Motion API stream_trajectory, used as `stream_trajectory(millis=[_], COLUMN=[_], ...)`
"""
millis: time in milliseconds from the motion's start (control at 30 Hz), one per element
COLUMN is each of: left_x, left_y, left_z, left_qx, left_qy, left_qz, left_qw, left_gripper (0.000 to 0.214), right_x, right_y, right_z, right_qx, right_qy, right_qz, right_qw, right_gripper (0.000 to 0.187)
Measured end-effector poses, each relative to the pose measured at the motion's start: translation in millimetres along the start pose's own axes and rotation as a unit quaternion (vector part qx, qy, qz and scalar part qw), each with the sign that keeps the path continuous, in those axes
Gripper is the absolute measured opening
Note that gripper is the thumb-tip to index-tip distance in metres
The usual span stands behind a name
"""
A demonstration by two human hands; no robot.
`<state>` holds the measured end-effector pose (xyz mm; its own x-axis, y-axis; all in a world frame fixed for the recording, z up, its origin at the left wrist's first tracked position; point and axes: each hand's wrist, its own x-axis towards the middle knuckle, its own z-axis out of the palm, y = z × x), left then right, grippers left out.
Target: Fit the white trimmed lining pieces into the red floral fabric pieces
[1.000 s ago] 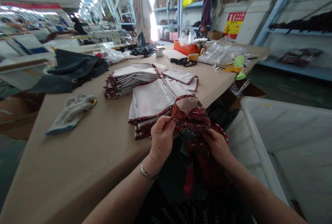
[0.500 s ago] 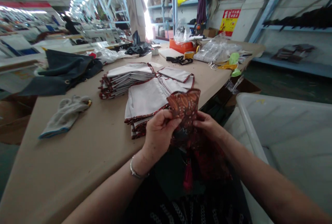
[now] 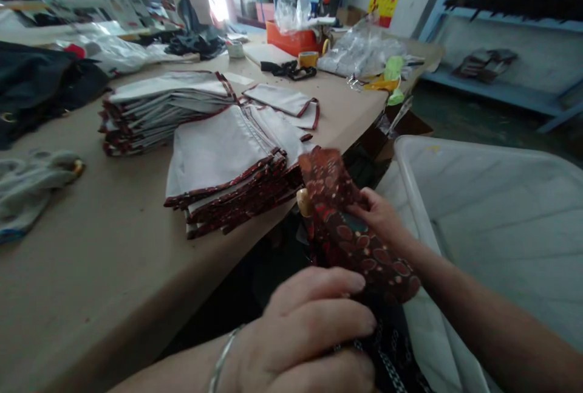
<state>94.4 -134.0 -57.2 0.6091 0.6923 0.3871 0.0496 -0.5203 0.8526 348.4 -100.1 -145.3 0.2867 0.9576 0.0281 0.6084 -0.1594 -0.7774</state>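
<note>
My right hand (image 3: 380,214) pinches a brown-red patterned cloth (image 3: 364,247) with pale dots and oval shapes. The cloth hangs in folds past the table edge, its upper end near the stack. Close to the camera, my left hand (image 3: 314,332) wears a silver bangle at the wrist. Its fingers are bent and a little apart, below the cloth, with nothing seen in them. On the table lies a stack of folded white cloths with brown-red patterned borders (image 3: 218,150). A rounded tan thing (image 3: 303,202) shows beside the cloth; I cannot tell what it is.
Behind is another stack of bordered cloths (image 3: 168,110). A work glove (image 3: 31,192) lies on the brown table (image 3: 113,265) at left. A large white plastic bin (image 3: 412,198) stands at right. Tape (image 3: 308,59), an orange box (image 3: 289,37) and plastic bags (image 3: 364,50) are farther back.
My left hand has let go of the patterned cloth and come down toward the camera. The cloth hangs more spread out from my right hand. The view has shifted right and down.
</note>
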Motion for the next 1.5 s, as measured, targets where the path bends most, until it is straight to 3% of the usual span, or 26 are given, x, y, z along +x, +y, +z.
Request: stream_trajectory(millis=[67,100,200,300,400,500,600,767,833,933,1033,1133,1233,1300,1367,1433,1500], left_x=[0.3,2.8,8.2,6.9,8.0,13.6,15.7,6.8,2.7,-0.9,-1.3,-0.5,-1.5,-3.8,-7.6,-13.0,-19.5], left_y=[-33.1,-55.1,-133.4,-204.5,-247.8,-268.1,-281.1,-303.3,-306.5,-300.4,-282.7,-254.1,-219.0,-198.8,-186.6,-183.2,-185.9], left_z=[29.3,46.5,101.5,145.1,168.2,178.1,182.5,187.3,188.4,185.3,174.5,155.1,129.7,114.6,104.9,101.5,102.6], left_qx=[-0.017,0.001,0.087,0.207,0.221,0.198,0.187,0.2,0.197,0.165,0.128,0.167,0.21,0.209,0.197,0.179,0.161], left_qy=[-0.207,-0.25,-0.257,-0.283,-0.348,-0.372,-0.381,-0.354,-0.334,-0.309,-0.296,-0.24,-0.161,-0.14,-0.141,-0.15,-0.16], left_qz=[0.103,0.099,-0.053,-0.215,-0.276,-0.284,-0.284,-0.247,-0.228,-0.21,-0.215,-0.2,-0.108,-0.048,-0.027,-0.06,-0.131], left_qw=[0.973,0.963,0.961,0.912,0.868,0.861,0.86,0.879,0.893,0.913,0.922,0.935,0.958,0.967,0.97,0.971,0.965], left_gripper=[0.01,0.013,0.028,0.064,0.075,0.076,0.074,0.07,0.068,0.064,0.056,0.057,0.059,0.058,0.055,0.052,0.054], right_x=[-8.0,-10.9,-8.9,8.2,29.8,46.7,55.2,58.1,53.6,40.4,29.3,28.4,25.9,13.7,-9.3,-40.6,-76.2], right_y=[43.9,61.3,98.7,127.8,158.8,188.4,205.2,195.0,181.2,156.6,134.3,114.3,93.3,81.5,77.8,87.6,113.1], right_z=[40.6,57.5,87.1,90.5,85.5,82.9,82.8,87.0,89.8,91.2,81.9,50.3,-13.6,-72.9,-138.9,-202.5,-253.8], right_qx=[-0.131,-0.171,-0.222,-0.256,-0.275,-0.256,-0.198,-0.141,-0.113,-0.065,-0.018,0.022,0.064,0.117,0.231,0.299,0.294], right_qy=[-0.028,-0.04,-0.056,-0.045,-0.007,-0.002,-0.051,-0.077,-0.084,-0.098,-0.116,-0.127,-0.078,0.033,0.122,0.218,0.332], right_qz=[0.044,0.063,0.104,0.121,0.14,0.228,0.304,0.301,0.289,0.264,0.229,0.175,0.092,0.035,-0.018,-0.03,0.007], right_qw=[0.99,0.982,0.968,0.958,0.951,0.94,0.931,0.94,0.947,0.957,0.966,0.976,0.991,0.992,0.965,0.929,0.896], right_gripper=[0.019,0.016,0.014,0.024,0.065,0.112,0.122,0.107,0.092,0.064,0.057,0.055,0.053,0.057,0.052,0.045,0.039])
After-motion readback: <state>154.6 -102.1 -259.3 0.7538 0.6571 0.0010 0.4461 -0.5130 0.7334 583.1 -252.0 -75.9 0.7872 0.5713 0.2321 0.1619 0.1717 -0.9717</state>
